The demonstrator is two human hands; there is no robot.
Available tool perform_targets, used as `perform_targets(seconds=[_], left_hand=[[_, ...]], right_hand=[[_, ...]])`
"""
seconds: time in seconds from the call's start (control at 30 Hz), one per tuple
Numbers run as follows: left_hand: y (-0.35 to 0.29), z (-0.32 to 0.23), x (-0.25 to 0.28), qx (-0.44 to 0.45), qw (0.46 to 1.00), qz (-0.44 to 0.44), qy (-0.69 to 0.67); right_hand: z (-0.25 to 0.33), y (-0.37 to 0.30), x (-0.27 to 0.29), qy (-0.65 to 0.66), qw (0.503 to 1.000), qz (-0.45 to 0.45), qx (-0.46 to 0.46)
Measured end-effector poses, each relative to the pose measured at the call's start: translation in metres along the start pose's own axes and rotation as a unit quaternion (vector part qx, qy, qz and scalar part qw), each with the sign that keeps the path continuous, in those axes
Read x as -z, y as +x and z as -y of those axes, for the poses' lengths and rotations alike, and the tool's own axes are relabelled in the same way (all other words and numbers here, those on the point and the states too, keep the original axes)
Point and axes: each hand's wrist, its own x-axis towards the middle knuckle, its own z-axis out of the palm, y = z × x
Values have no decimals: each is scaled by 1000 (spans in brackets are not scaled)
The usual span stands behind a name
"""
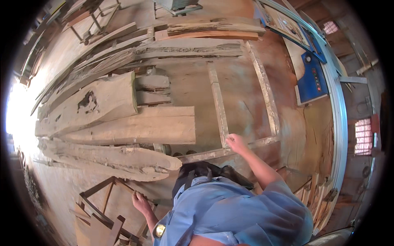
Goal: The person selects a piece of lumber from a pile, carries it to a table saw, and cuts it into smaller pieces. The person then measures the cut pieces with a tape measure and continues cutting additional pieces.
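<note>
My right hand (237,144) is closed, its curled fingers over the near end of a narrow worn crossbar (219,104) of a low frame. Whether anything is inside those fingers, or whether they touch the bar, cannot be made out. My left hand (140,201) hangs low at my left side with its fingers curled in and nothing visible in them. It is nearest to a brown wooden frame (97,190). Ahead and to the left, a straight-ended plank (135,126), a board with a dark hole (111,94) and a rough-edged slab (111,160) lie across the low frame.
More rough boards (188,50) lie at the far side, with a reddish-edged plank (213,35) behind them. A pale outer rail (262,84) bounds the low frame. To the right stands a machine with a blue control panel (313,78) and a long metal rail (338,119). Upright wood strips (318,197) stand near my right side.
</note>
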Motion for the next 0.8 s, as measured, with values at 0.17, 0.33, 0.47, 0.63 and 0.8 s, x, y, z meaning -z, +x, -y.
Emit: perform_targets(seconds=[0.17, 0.33, 0.47, 0.63, 0.8], left_hand=[[62, -85, -54, -197, 979, 29, 43], [44, -181, -125, -174, 976, 124, -45], [8, -187, -178, -199, 966, 167, -8], [-65, -201, -247, -177, 962, 208, -2], [-134, -166, -307, -192, 954, 206, 105]], right_hand=[[25, -24, 43, -77, 991, 20, -104], [3, -49, 74, -52, 987, -44, -144], [-10, -42, 108, -7, 985, -39, -165], [-80, -32, 153, 42, 986, -103, -127], [-144, 0, 250, 89, 981, -111, -135]])
